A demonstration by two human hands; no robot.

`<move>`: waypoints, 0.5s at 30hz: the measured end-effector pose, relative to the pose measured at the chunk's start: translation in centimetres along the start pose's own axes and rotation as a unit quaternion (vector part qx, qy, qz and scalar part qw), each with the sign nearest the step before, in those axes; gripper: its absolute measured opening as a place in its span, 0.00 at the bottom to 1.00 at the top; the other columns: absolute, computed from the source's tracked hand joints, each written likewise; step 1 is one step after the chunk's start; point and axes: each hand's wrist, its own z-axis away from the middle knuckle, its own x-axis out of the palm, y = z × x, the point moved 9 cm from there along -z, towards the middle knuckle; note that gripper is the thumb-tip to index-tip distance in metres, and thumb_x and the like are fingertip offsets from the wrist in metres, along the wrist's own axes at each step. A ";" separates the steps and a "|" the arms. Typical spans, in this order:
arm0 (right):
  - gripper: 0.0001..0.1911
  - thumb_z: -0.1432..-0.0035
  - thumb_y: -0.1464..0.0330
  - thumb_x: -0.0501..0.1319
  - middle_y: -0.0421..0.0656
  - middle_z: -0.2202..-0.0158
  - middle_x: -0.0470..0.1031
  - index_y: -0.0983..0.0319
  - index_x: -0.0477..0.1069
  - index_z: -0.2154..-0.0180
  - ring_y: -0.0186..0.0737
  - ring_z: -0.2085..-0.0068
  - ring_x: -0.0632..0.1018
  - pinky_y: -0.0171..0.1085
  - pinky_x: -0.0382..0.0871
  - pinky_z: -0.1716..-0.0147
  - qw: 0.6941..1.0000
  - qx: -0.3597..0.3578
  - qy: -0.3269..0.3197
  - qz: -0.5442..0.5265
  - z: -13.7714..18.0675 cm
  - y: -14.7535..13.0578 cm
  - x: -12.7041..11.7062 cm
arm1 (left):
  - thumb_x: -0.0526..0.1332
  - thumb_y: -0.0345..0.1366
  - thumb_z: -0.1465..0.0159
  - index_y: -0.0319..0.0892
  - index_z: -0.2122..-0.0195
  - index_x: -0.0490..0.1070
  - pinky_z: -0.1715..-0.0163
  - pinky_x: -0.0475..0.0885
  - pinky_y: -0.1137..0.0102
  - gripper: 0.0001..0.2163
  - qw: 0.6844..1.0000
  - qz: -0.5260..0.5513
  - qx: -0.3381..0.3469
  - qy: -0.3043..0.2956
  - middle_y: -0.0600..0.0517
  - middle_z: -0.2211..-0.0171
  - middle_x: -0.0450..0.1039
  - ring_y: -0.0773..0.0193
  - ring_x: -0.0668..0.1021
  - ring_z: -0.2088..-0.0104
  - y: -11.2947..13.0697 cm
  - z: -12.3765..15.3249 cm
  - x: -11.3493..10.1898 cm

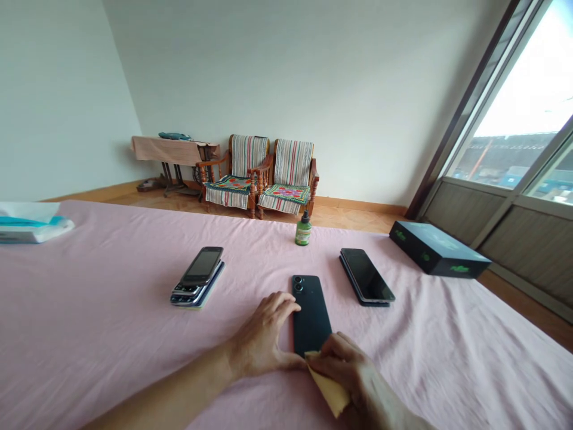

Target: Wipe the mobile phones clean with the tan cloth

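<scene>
A dark smartphone (312,313) lies back side up on the pink cloth, its two camera rings at the upper left corner. My left hand (264,340) braces it, fingers on the left edge near the cameras and thumb at the bottom corner. Pinched in my right hand (353,370) is a yellow cloth (329,388), pressed against the phone's lower end. That hand covers the phone's bottom right corner. A green spray bottle (303,230) stands beyond the phone. To the right lies a stack of smartphones (367,278), and to the left a stack of older phones (199,278).
The pink cloth (120,310) spreads under everything. A black box (439,248) sits at the right edge, and a tissue pack (36,227) at the far left. Two wooden chairs (286,167) and a draped sewing table (168,150) stand behind, with a window at right.
</scene>
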 end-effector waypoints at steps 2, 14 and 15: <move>0.15 0.50 0.74 0.57 0.45 0.69 0.71 0.58 0.79 0.64 0.41 0.66 0.73 0.36 0.66 0.70 0.998 0.041 0.037 -0.042 -0.1 1.0 -1.3 | 0.75 0.44 0.59 0.44 0.48 0.66 0.47 0.65 0.54 0.36 1.000 0.000 -0.001 0.003 0.45 0.47 0.63 0.50 0.68 0.48 0.0 0.1 -0.1; 0.10 0.49 0.67 0.60 0.40 0.78 0.72 0.61 0.80 0.74 0.36 0.74 0.69 0.33 0.60 0.74 0.956 0.191 0.149 -0.168 -4.3 5.1 -2.7 | 0.72 0.36 0.51 0.42 0.47 0.66 0.45 0.66 0.59 0.30 1.000 -0.002 0.007 -0.013 0.45 0.47 0.65 0.53 0.69 0.47 0.8 0.7 0.1; 0.10 0.50 0.67 0.60 0.40 0.79 0.70 0.62 0.80 0.76 0.35 0.75 0.68 0.32 0.58 0.76 0.950 0.197 0.157 -0.184 -4.4 5.0 -2.8 | 0.71 0.35 0.51 0.41 0.47 0.66 0.45 0.66 0.59 0.30 1.000 -0.004 0.006 -0.013 0.45 0.47 0.65 0.53 0.69 0.47 0.9 0.7 0.1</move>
